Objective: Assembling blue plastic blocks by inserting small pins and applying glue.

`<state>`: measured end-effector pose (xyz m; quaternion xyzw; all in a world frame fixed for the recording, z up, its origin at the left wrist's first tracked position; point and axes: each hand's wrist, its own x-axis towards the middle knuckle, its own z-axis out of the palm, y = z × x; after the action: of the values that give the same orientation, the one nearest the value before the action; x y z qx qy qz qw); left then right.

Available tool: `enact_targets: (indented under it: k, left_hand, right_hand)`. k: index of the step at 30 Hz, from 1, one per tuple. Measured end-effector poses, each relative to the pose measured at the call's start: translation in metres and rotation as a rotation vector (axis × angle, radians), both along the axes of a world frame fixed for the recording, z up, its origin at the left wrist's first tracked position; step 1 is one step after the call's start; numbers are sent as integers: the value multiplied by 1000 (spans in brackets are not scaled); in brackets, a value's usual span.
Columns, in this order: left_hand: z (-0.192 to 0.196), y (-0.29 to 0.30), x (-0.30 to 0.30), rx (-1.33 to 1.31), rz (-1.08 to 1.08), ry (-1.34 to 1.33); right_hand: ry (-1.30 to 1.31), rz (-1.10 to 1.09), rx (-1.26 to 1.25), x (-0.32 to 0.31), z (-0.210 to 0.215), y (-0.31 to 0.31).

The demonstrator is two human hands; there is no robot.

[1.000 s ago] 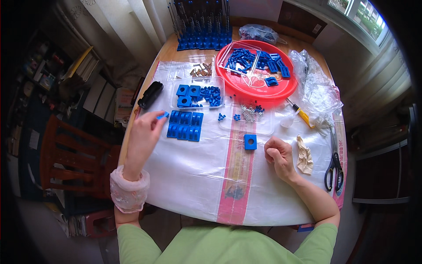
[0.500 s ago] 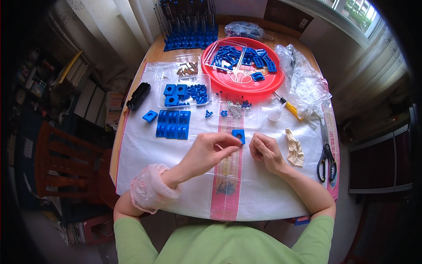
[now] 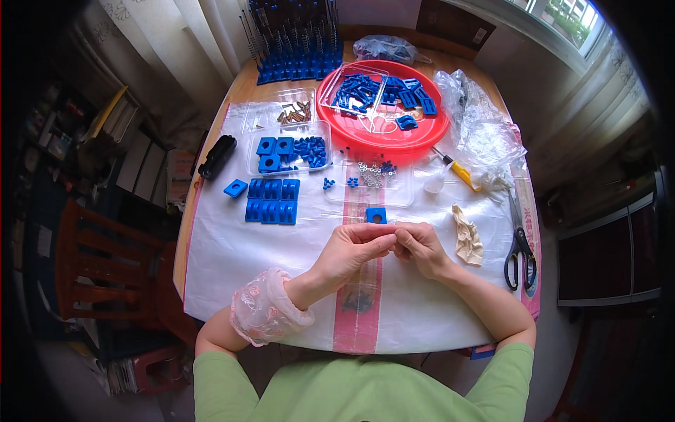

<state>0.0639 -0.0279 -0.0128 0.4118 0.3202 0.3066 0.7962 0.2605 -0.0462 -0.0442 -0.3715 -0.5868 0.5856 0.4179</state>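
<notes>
My left hand (image 3: 360, 246) and my right hand (image 3: 420, 247) meet fingertip to fingertip over the middle of the table. Both are closed in a pinch, and whatever lies between the fingers is too small or too hidden to make out. Just beyond them a square blue plastic piece with a round hole (image 3: 376, 215) lies on the white sheet. To the left stand several blue curved blocks (image 3: 271, 201) in two rows, with one loose blue piece (image 3: 235, 188) beside them. Small white rings (image 3: 376, 174) and tiny blue parts (image 3: 329, 183) lie farther off, around a clear lid.
A clear box (image 3: 254, 169) holds blue parts, behind it brass-coloured pins (image 3: 295, 112). The red basin (image 3: 443, 133) bears more blue pieces. On the right are a yellow-handled screwdriver (image 3: 464, 176), crumpled plastic (image 3: 485, 126), a cream glove-like cloth (image 3: 467, 235) and black-handled scissors (image 3: 520, 257).
My left hand has moved right to touch my right hand's fingers, away from the blue holed piece. The view has shifted slightly.
</notes>
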Motion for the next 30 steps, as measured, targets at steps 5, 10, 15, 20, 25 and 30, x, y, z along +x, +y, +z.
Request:
enact_targets:
  k: [5, 10, 15, 20, 25, 30]
  left_hand:
    - [-9, 0, -1, -15, 13, -3]
    - [-10, -1, -5, -67, 12, -35]
    - [-15, 0, -8, -79, -1, -40]
    - [-14, 2, -10, -54, -25, -21]
    - [-15, 3, -11, -111, -65, -73]
    - [-16, 3, -11, -168, -81, -101]
  right_hand:
    - [-92, -1, 71, 1, 0, -1]
    - [-178, 9, 163, 1, 1, -3]
    - [-297, 5, 285, 1, 6, -3]
    - [-438, -47, 500, 0, 8, -2]
    - [-352, -3, 342, 0, 8, -4]
    - [-305, 16, 314, 1, 8, -4]
